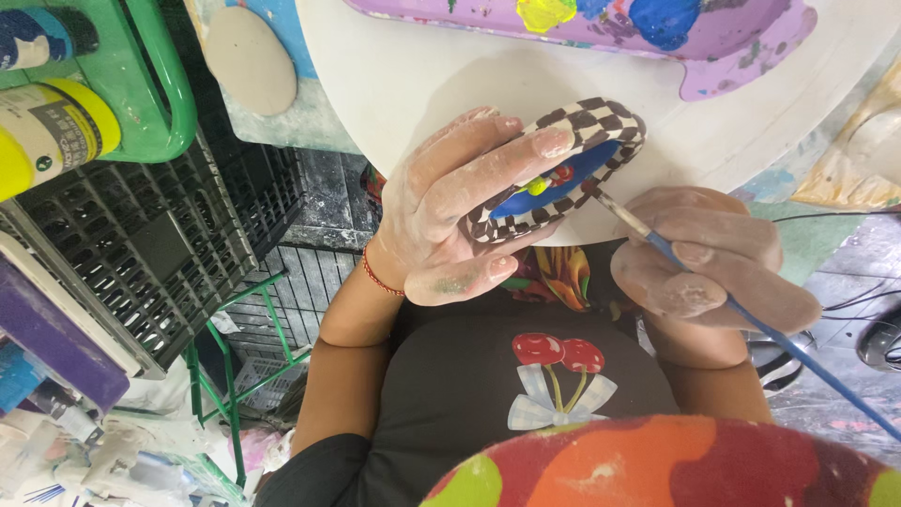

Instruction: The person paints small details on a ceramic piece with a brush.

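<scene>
My left hand (460,211) grips a small ceramic piece (563,169) with a brown-and-white checkered rim and a blue inside bearing yellow and red spots. The piece is tilted on its edge, just in front of a white round table (422,66). My right hand (718,258) pinches a thin paintbrush (751,324) with a blue handle. The brush tip touches the checkered rim at its right side. Both hands are dusted with pale clay or paint.
A purple paint palette (732,42) with yellow and blue blobs lies on the table's far side. At left stand a black plastic crate (141,244), a green basket (141,84) and a yellow paint bottle (47,131). A round clay disc (251,58) rests nearby.
</scene>
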